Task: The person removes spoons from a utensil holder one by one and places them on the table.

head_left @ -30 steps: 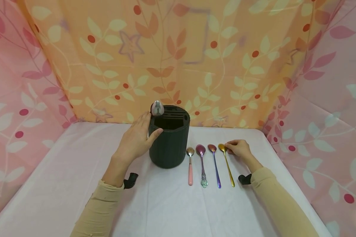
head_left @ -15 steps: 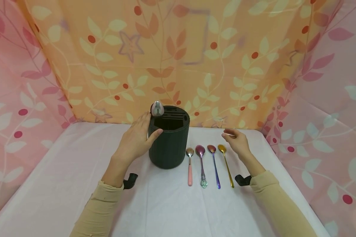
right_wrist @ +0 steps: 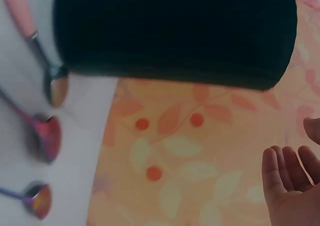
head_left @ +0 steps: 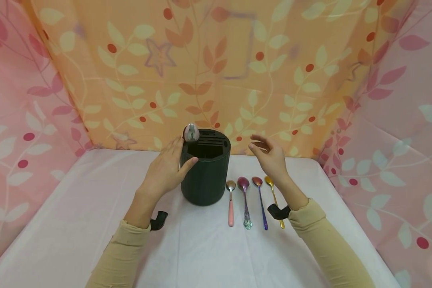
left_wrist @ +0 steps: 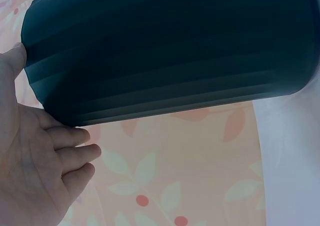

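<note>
My left hand (head_left: 167,168) rests against the left side of a dark green utensil holder (head_left: 205,182), thumb at the front of its rim and fingers straight. A silver spoon (head_left: 191,133) stands in the holder with its bowl up at the back left. To the right of the holder my right hand (head_left: 270,157) is raised in the air, fingers loosely bent and holding nothing. Below it on the cloth lie a pink-handled spoon (head_left: 231,204), a purple spoon (head_left: 244,192), a blue-handled spoon (head_left: 262,204) and a gold spoon (head_left: 270,182), partly hidden by the right wrist.
A white cloth (head_left: 201,248) covers the table. Orange floral fabric (head_left: 237,100) hangs along the back, with pink floral fabric at the left (head_left: 21,120) and right (head_left: 389,132). The holder's top has a wide front opening and narrow slots behind it.
My right hand has left the gold spoon's bowl, risen and moved left towards the holder, with nothing in it. The left hand, holder and spoons stay in place.
</note>
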### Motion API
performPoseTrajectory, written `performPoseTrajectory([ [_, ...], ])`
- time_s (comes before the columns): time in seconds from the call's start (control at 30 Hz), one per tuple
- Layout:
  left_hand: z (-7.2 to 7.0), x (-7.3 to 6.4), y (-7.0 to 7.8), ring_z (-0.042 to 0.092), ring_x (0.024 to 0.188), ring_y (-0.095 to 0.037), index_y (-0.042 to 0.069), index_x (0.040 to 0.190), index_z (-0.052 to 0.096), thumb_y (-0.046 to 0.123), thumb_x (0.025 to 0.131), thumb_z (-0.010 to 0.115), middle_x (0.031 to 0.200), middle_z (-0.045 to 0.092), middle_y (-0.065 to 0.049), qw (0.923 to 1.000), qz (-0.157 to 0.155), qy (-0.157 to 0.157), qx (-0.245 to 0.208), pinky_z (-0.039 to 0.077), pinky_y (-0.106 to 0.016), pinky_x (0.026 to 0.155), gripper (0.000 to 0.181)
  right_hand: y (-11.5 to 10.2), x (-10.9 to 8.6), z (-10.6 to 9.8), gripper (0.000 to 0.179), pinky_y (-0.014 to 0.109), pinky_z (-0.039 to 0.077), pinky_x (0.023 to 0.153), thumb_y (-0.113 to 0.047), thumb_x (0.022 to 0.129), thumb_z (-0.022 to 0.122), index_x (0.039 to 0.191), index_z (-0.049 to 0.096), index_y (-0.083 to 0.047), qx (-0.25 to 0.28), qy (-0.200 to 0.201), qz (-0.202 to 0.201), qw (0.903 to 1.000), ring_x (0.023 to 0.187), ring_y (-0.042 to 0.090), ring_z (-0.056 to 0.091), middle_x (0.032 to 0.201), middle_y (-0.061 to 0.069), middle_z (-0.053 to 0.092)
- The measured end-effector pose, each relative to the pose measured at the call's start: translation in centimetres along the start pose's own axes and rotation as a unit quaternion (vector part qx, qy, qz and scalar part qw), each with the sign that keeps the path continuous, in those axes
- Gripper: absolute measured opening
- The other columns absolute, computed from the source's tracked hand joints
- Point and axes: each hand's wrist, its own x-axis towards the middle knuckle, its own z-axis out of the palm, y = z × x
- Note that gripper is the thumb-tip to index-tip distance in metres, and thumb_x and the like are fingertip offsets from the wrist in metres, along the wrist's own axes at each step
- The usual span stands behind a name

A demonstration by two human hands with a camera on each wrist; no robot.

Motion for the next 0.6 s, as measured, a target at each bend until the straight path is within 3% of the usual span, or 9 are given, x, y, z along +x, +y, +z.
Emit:
performPoseTrajectory([
  [0.1, 0.0, 0.0, -0.1, 0.018, 0.144, -0.028, 0.005, 0.152, 0.012, 0.068, 0.091, 0.031, 0.157, 0.016, -0.01, 1.0, -0.003, -0.001, 0.002, 0.022, -0.047, 0.115, 0.09, -2.2, 0.1, 1.2, 0.036, 0.024, 0.052, 0.087, -0.008, 0.09, 0.064, 0.124, 0.057, 0.004, 0.007, -0.011, -0.038, 0.9992, 0.108, 0.032, 0.06, 0.12, 0.016, 0.061],
  [0.33, 0.0, 0.0, -0.1, 0.019, 0.144, -0.028, 0.007, 0.152, 0.012, 0.069, 0.091, 0.031, 0.156, 0.02, -0.012, 1.0, -0.003, 0.003, 0.001, 0.023, -0.048, 0.114, 0.09, -4.6, 0.8, 3.9, 0.036, 0.045, 0.05, 0.093, -0.003, 0.088, 0.066, 0.122, 0.058, 0.005, 0.03, -0.021, -0.092, 0.9951, 0.106, 0.033, 0.061, 0.121, 0.017, 0.06],
  [0.6, 0.0, 0.0, -0.1, 0.021, 0.143, -0.03, 0.005, 0.152, 0.013, 0.07, 0.091, 0.031, 0.156, 0.021, -0.013, 1.0, -0.003, 0.002, -0.001, 0.024, -0.05, 0.113, 0.091, -6.3, 1.7, 6.5, 0.037, 0.046, 0.052, 0.089, 0.001, 0.086, 0.067, 0.121, 0.056, 0.008, 0.035, -0.05, -0.116, 0.9914, 0.101, 0.036, 0.062, 0.12, 0.022, 0.059],
])
